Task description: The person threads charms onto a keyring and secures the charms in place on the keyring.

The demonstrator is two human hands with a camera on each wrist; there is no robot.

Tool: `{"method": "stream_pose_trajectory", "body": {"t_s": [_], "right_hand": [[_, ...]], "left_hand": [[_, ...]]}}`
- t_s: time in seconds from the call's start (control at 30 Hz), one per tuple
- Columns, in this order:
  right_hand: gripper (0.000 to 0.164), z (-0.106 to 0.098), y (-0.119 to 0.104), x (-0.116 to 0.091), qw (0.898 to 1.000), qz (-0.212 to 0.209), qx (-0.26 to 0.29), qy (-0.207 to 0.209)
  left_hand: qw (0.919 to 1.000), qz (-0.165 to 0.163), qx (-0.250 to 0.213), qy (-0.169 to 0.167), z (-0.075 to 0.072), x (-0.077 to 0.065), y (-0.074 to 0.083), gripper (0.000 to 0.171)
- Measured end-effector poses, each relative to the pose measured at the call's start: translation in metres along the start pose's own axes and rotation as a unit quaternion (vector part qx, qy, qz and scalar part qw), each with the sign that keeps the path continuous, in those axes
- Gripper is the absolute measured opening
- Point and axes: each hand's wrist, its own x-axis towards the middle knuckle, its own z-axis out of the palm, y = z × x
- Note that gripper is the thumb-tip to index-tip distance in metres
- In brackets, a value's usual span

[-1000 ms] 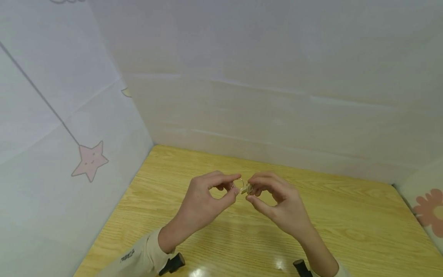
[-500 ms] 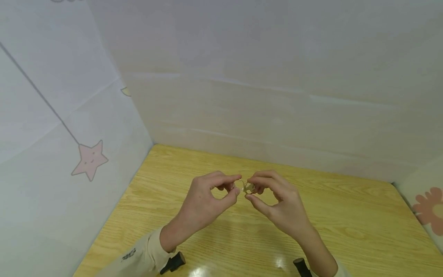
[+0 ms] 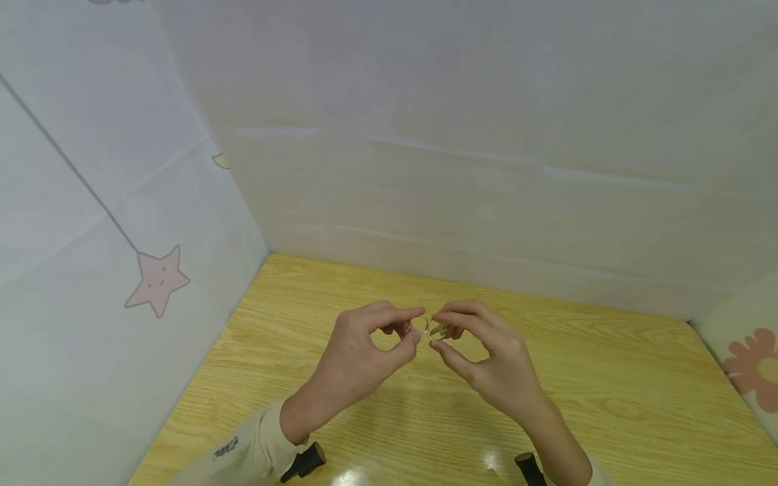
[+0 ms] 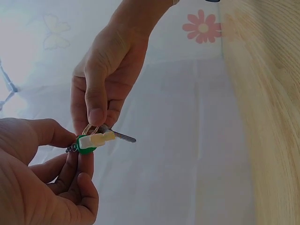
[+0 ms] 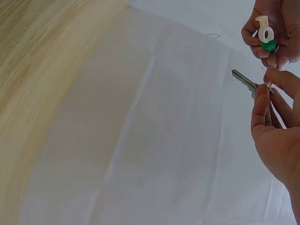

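Note:
My left hand (image 3: pixel 358 347) pinches a gold-coloured key ring between thumb and index finger. From it hangs a small keychain charm (image 4: pixel 96 140), green, white and cream, with a short chain; it sits by the left fingers in both wrist views. Facing it, my right hand (image 3: pixel 501 354) pinches a second thin ring (image 3: pixel 429 331) with thumb and fingertips. A silver key (image 5: pixel 244 80) sticks out from the right fingertips. The two rings meet or overlap between the hands, held above the table; whether they are linked I cannot tell.
A light wood-grain table (image 3: pixel 389 425) lies under both hands. Pale cloth walls (image 3: pixel 474 148) enclose it at the back and sides, printed with a pink star (image 3: pixel 158 280) and a flower (image 3: pixel 760 368). Black wrist mounts (image 3: pixel 306 461) are strapped near the sleeves.
The ring in my right fingers has turned from nearly edge-on to a more open circle, and it has come closer to the left ring. Both hands have stayed almost in place.

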Motion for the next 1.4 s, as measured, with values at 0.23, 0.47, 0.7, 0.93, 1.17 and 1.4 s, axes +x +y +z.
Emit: {"method": "stream_pose_trajectory", "body": {"t_s": [0.23, 0.47, 0.7, 0.93, 1.17, 1.4], "right_hand": [[0.033, -0.0022, 0.0001, -0.0008, 1.000, 0.008, 0.011, 0.003], [0.032, -0.0018, 0.0009, 0.0003, 1.000, 0.003, 0.005, 0.002], [0.031, -0.0014, 0.0004, 0.0002, 1.000, 0.000, 0.011, -0.007], [0.033, 0.0010, -0.0002, 0.0004, 1.000, -0.014, 0.018, -0.010], [0.031, 0.0036, -0.0007, 0.0007, 0.999, -0.038, 0.005, -0.008], [0.032, 0.0051, -0.0029, -0.0013, 1.000, -0.025, -0.001, -0.001]], "left_hand": [[0.9999, -0.009, 0.006, 0.001, -0.0007, 0.0003, 0.0003, 0.026], [0.9999, -0.011, 0.008, 0.003, -0.0014, 0.0009, 0.0008, 0.026], [0.9999, -0.010, 0.012, -0.003, -0.0008, 0.0019, -0.0002, 0.026], [0.9998, -0.014, 0.009, -0.011, -0.0029, 0.0012, -0.0005, 0.026], [0.9996, -0.023, 0.011, -0.009, -0.0025, 0.0004, 0.0006, 0.028], [0.9996, -0.026, 0.005, 0.006, 0.0030, -0.0021, 0.0003, 0.028]]}}
